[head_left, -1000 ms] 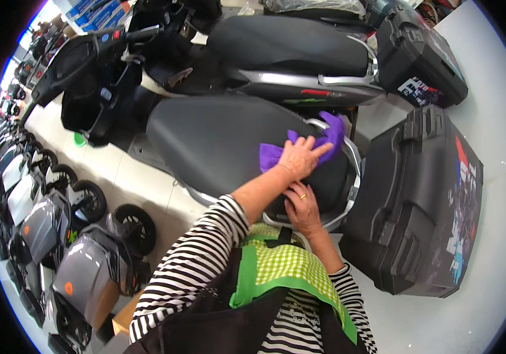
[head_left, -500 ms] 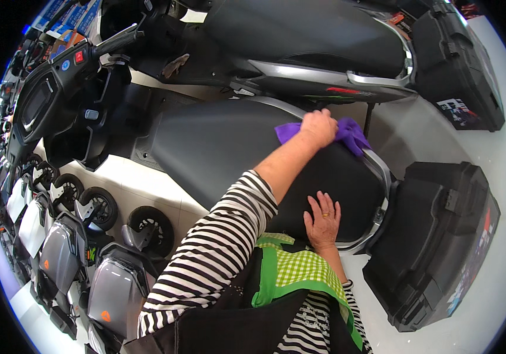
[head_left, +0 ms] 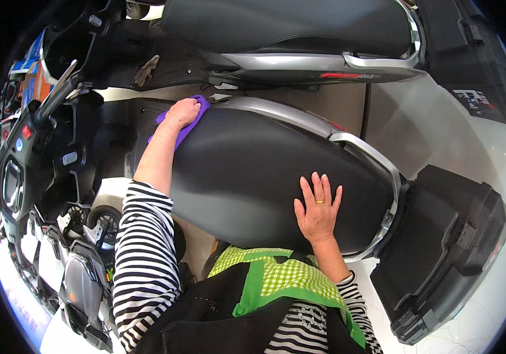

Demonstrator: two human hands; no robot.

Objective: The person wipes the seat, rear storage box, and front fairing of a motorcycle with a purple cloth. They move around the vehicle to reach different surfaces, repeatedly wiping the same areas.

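Note:
My left hand (head_left: 183, 112) is closed on a purple cloth (head_left: 190, 127), which it presses against the far left end of a black scooter seat (head_left: 253, 171). The cloth is bunched under the fingers, and part of it hangs over the seat's edge. Toward the right half of the same seat, my right hand (head_left: 318, 211) lies palm down with fingers spread, a gold ring on one finger. It holds nothing. A silver trim and grab rail (head_left: 359, 150) runs along the seat's far side and round its right end.
A black top box (head_left: 436, 248) sits behind the seat at right; handlebars with a display (head_left: 14, 183) stand at left. A second scooter (head_left: 288, 29) is parked beyond, a glove-like item (head_left: 147, 69) on its footboard. Grey scooters (head_left: 82, 277) line the lower left.
My left hand has carried the purple cloth from the seat's far right side to its far left end. My right hand still rests on the seat, and the view has shifted somewhat.

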